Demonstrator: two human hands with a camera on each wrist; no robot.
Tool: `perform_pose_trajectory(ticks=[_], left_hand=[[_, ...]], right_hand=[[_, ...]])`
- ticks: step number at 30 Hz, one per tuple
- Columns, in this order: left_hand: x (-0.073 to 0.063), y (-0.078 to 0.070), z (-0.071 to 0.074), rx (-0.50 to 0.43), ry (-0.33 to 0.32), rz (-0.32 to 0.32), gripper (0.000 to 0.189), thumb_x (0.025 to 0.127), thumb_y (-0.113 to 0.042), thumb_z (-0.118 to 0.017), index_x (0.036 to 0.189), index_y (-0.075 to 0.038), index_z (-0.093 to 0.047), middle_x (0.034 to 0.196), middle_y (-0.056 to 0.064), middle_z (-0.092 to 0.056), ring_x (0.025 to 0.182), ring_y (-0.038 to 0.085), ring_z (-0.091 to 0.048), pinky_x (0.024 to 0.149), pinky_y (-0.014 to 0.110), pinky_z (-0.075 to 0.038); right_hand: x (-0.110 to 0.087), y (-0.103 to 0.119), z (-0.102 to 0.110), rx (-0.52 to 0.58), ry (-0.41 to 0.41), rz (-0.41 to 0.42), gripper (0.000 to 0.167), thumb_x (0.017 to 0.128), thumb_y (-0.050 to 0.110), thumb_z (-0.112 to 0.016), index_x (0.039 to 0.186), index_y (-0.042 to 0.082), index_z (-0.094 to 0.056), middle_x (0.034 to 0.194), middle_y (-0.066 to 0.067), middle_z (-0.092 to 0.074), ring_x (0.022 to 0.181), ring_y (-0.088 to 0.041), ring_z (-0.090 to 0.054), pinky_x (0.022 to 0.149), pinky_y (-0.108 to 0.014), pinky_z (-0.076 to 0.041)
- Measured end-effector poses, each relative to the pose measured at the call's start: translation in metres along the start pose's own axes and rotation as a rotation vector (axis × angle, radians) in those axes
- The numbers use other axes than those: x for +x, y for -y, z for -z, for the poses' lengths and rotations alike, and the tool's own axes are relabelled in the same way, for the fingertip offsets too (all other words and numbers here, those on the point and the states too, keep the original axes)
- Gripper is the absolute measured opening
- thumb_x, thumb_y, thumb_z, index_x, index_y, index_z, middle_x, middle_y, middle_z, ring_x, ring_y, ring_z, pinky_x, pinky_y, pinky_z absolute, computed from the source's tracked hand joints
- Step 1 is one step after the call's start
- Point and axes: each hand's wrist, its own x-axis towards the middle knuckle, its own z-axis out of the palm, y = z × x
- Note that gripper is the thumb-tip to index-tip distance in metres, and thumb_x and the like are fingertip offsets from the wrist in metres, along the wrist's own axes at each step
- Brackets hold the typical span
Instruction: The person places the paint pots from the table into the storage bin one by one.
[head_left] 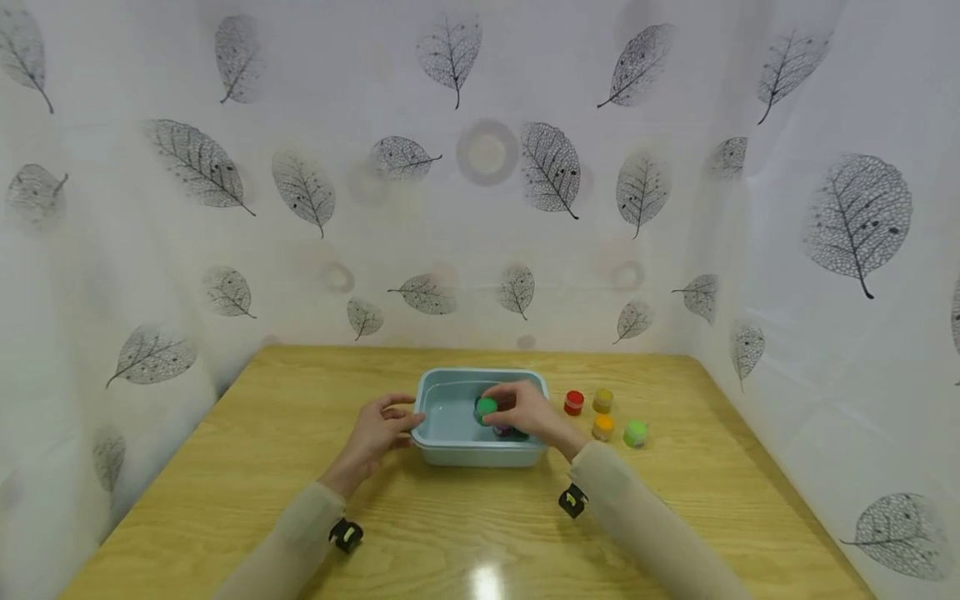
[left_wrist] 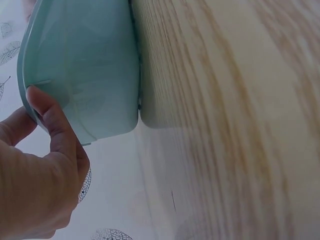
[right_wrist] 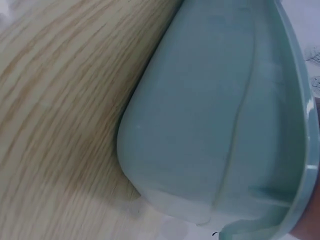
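A light blue plastic bin (head_left: 480, 456) stands on the table. My left hand (head_left: 378, 431) holds its left end, with the thumb at the rim; the left wrist view shows this hand (left_wrist: 42, 165) pinching the edge. My right hand (head_left: 525, 408) reaches over the right side into the bin and grips a small jar with a green lid (head_left: 487, 407) between thumb and fingers. Beneath that hand, a dark purplish jar (head_left: 502, 431) partly shows inside the bin. In the right wrist view the bin's wall (right_wrist: 190, 110) hides the fingers and the jar.
Right of the bin stand several small jars: a red one (head_left: 573, 402), a dark yellow one (head_left: 603, 400), an orange one (head_left: 603, 427) and a light green one (head_left: 636, 432). A leaf-printed curtain (head_left: 480, 233) surrounds the wooden table (head_left: 300, 392) at the back and sides.
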Motion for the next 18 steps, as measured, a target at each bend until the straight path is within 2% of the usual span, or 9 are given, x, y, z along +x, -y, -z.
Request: perform_pose_trajectory(ticks=[12,18], left_hand=[[-0.002,-0.002,-0.001,-0.007,0.002,-0.004,0.046,0.086,-0.004,-0.073,0.128,0.002,-0.055,0.087,0.006,-0.066,0.07,0.016,-0.066,0.063,0.03,-0.059],[0.0,-0.002,-0.001,-0.016,0.004,-0.009,0.045,0.086,-0.003,-0.073,0.128,0.003,-0.055,0.087,0.007,-0.066,0.069,0.016,-0.066,0.062,0.029,-0.059]], right_hand=[[0.014,-0.005,-0.007,-0.137,0.024,-0.057,0.039,0.08,0.014,-0.081,0.117,0.008,-0.07,0.105,-0.004,-0.072,0.089,-0.013,-0.065,0.077,-0.03,-0.056],[0.021,-0.009,-0.008,-0.156,0.034,-0.083,0.039,0.077,0.01,-0.083,0.114,0.007,-0.071,0.102,-0.004,-0.073,0.088,-0.013,-0.065,0.078,-0.029,-0.057]])
